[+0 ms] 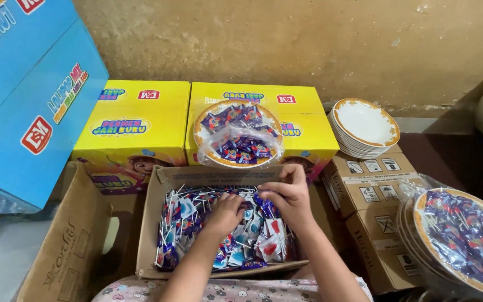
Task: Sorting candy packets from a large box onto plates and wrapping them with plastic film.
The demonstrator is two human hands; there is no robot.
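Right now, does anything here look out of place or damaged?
Nothing is spilled or broken. Both hands, left hand and right hand, are in the open box of wrapped lollipops. One oddity: a plate of sweets sits in a loose bag atop the yellow boxes.

Looks like a small storeroom or back corner of a shop or home business, with goods kept in bulk. Stacked against a rough, stained plaster wall [286, 45]: yellow candy cartons [132, 131], big blue cartons [26, 95], plain brown shipping boxes [373, 187]. Packed full of wrapped lollipops: one open cardboard box [163, 184]. Piled on the boxes: a stack of gold-rimmed plates [364, 126], some plates [236, 134] already loaded with sweets under clear plastic.
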